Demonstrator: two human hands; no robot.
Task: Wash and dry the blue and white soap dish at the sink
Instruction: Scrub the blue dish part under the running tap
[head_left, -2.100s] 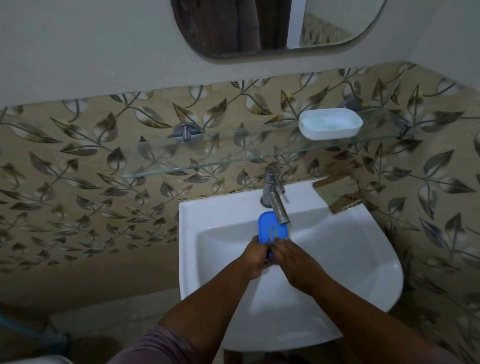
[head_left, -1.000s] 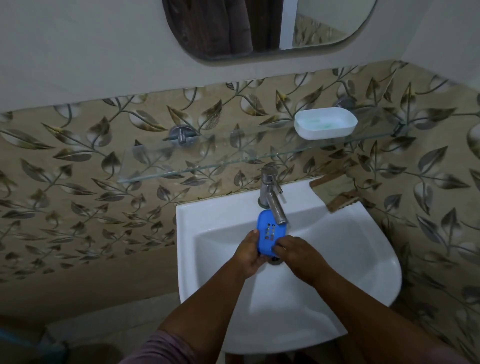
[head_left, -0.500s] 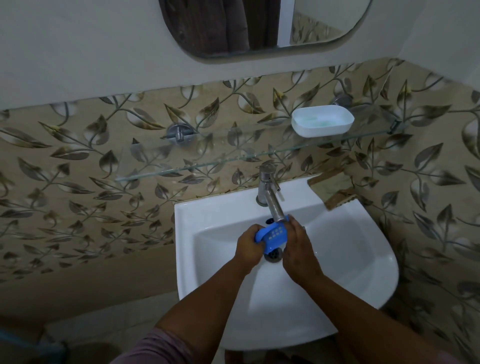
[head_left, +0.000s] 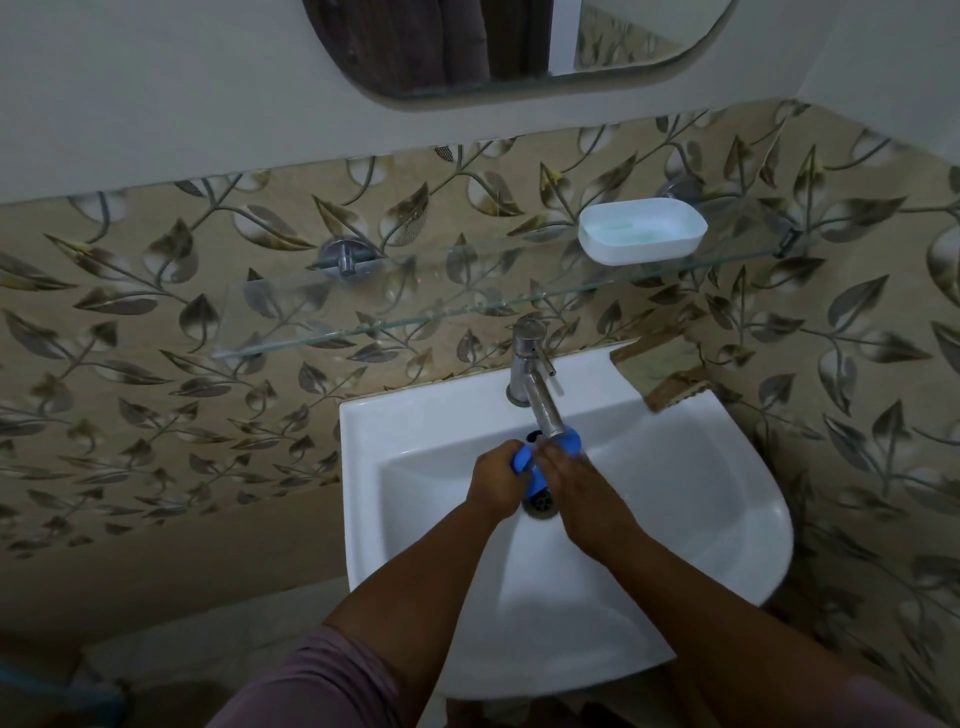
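Note:
The blue part of the soap dish (head_left: 524, 462) is held over the drain (head_left: 540, 505) of the white sink (head_left: 675, 499), just under the spout of the steel tap (head_left: 535, 384). My left hand (head_left: 496, 483) grips its left side and my right hand (head_left: 566, 478) covers its right side, so most of the blue piece is hidden. The white part of the soap dish (head_left: 643, 230) sits on the glass shelf (head_left: 415, 312) above, at the right. I cannot tell whether water runs from the tap.
A mirror (head_left: 498, 47) hangs on the wall above the leaf-patterned tiles (head_left: 130, 364). The glass shelf juts out over the tap. A broken tile edge (head_left: 670, 389) meets the sink's back right corner.
The blue piece stood upright under the spout, holes facing me. It has since tipped over and sunk lower between both hands, which have closed over it.

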